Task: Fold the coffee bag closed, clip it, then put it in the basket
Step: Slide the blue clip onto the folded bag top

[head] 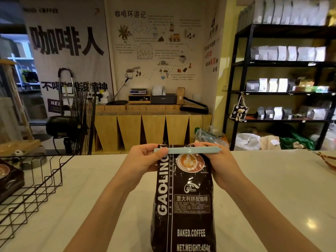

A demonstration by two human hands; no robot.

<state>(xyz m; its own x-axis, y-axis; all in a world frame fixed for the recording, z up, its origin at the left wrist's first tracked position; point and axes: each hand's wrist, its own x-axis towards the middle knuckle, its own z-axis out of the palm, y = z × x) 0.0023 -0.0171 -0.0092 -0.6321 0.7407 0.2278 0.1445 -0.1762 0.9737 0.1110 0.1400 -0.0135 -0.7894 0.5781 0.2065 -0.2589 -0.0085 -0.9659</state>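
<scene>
Head view: your left hand (143, 160) and right hand (221, 166) pinch the clip (188, 150) across the bag (183, 206), upright on the white table (272, 188). Left, the wire basket (32, 188) holds another dark bag (9, 179); shelves (283, 77) stand behind.

Both hands press a clip onto the bag top

Left hand (143, 160) and right hand (216, 164) pinch the pale blue plastic bar clip (189, 150) across the dark glossy coffee bag (183, 206); the black wire basket (31, 182) sits left of it on the white bench (272, 188).
</scene>
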